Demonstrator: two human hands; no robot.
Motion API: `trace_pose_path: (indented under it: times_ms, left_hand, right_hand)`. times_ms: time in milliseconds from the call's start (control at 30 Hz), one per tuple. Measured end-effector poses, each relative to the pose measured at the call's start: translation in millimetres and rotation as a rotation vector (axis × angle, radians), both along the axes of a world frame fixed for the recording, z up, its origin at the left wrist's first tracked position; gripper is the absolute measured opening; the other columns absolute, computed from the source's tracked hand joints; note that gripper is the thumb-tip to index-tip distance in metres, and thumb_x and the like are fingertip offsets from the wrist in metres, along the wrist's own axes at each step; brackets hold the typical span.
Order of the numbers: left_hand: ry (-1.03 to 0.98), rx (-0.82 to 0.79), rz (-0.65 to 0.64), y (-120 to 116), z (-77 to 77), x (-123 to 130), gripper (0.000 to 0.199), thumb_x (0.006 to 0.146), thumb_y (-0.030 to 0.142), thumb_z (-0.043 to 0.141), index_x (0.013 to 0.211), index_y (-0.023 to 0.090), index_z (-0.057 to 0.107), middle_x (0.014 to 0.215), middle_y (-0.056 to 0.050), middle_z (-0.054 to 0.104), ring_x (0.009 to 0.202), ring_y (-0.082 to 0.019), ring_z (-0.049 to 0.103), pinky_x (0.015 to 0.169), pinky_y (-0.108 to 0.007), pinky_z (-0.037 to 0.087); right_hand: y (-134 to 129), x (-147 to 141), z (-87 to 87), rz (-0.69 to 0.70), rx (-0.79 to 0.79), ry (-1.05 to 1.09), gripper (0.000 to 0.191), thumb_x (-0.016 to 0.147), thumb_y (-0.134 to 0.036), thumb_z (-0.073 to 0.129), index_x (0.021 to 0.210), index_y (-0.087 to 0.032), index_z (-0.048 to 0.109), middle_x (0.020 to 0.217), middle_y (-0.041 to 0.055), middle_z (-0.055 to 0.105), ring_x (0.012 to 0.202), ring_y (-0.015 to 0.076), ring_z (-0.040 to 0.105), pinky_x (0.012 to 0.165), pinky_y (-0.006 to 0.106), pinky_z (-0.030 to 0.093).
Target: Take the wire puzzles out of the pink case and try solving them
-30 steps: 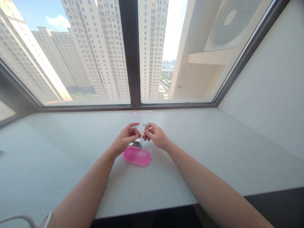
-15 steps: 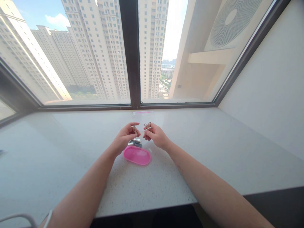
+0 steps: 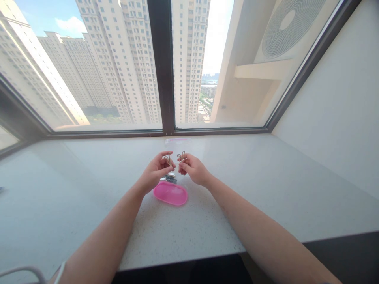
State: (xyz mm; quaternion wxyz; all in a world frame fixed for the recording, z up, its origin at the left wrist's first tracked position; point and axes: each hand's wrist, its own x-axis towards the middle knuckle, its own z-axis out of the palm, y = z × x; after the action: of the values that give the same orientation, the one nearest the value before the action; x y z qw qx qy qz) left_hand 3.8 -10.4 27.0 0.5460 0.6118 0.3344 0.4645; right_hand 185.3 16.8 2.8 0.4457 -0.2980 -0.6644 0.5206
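My left hand (image 3: pixel 158 167) is closed in a pinch on thin brown loops (image 3: pixel 169 158), which stand up between its thumb and fingers. My right hand (image 3: pixel 192 167) also pinches thin brown loops (image 3: pixel 181 156), with their curled ends poking out to the left. A small gap separates the two hands over the counter, and whether the loops are cord, elastic or wire cannot be made out. Below the left hand lies a small heap of silvery and dark metal pieces (image 3: pixel 169 178), partly covered by its fingers. Just nearer to me is a pink oval tray (image 3: pixel 171 194).
A clear plastic piece with a pink strip (image 3: pixel 177 140) lies by the window frame (image 3: pixel 168 133) at the back. The speckled white counter (image 3: pixel 183 232) ends at a front edge near me. A white cable (image 3: pixel 23 269) curves in at lower left.
The brown loops in my right hand have shifted slightly left and up, closer to the left hand. Loops in my left hand stand out a little more. The tray and metal pieces have stayed put.
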Motion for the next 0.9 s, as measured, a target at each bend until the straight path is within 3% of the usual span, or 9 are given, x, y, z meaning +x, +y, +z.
trace_pose_path:
  times_ms: [900]
  left_hand:
    - [0.051, -0.038, -0.025, -1.1, 0.3, 1.4, 0.057, 0.073, 0.019, 0.070, 0.126, 0.017, 0.049, 0.078, -0.002, 0.063, 0.077, -0.017, 0.061, 0.075, -0.035, 0.048]
  right_hand:
    - [-1.7, -0.5, 2.1, 0.004, 0.058, -0.019, 0.018, 0.083, -0.023, 0.053, 0.099, -0.016, 0.050, 0.062, -0.0015, 0.058, 0.054, 0.0105, 0.053, 0.056, 0.025, 0.046]
